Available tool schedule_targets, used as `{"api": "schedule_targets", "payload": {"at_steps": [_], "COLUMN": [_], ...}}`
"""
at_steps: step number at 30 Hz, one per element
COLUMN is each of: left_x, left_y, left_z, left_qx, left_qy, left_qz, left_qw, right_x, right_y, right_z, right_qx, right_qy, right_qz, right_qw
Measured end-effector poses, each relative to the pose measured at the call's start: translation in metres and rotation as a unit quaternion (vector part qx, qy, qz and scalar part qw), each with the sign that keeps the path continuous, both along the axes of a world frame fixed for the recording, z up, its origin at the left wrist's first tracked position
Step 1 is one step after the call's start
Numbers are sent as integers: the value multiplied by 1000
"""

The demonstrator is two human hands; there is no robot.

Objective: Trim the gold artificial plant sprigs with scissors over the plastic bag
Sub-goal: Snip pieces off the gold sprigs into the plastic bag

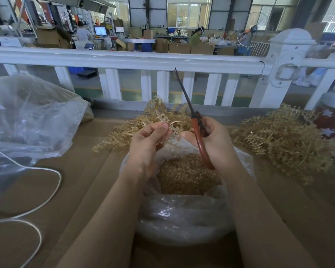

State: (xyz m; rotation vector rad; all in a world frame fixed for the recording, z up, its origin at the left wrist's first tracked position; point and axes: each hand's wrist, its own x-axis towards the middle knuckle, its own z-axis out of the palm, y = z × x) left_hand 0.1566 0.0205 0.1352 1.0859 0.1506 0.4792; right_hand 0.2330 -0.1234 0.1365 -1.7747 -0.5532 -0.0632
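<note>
The left hand (pixel 149 138) is pinching a spiky gold plastic sprig (pixel 155 115) by its stem, while the right hand (pixel 214 138) is gripping long, dark-bladed scissors with reddish-brown handles (pixel 196 130), blades closed and pointing up, both above the crinkled clear plastic bag (pixel 182 215) holding bristly gold trimmings (pixel 184 175).

Soft, even daylight comes from the tall windows (pixel 188 14) at the far wall, which are washed out to near white, and it leaves only faint shadows on the brown bench (pixel 81 171). Pale glare sits on the folds of the plastic bag (pixel 182 215) at the bench's near edge and on the clear bag (pixel 27 120) towards its left edge. The wide lens bows the white railing (pixel 124 59), and the far hall is soft and slightly blurred, while the middle stays sharp.
</note>
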Motion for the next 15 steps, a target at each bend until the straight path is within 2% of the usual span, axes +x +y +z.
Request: {"api": "schedule_targets", "payload": {"at_steps": [4,10,15], "left_x": [1,4,5], "left_y": [2,7,7], "left_z": [-2,-6,-6], "left_qx": [2,23,44], "left_qy": [-19,-1,-12], "left_qz": [10,41,34], "left_qw": [1000,999,998], "right_x": [2,5,6], "right_y": [-7,-16,-12], "right_z": [1,-3,-4], "right_qx": [-50,-196,-151], "right_qy": [-25,-75,-75], "right_qz": [-7,5,-13], "right_qw": [998,978,986]}}
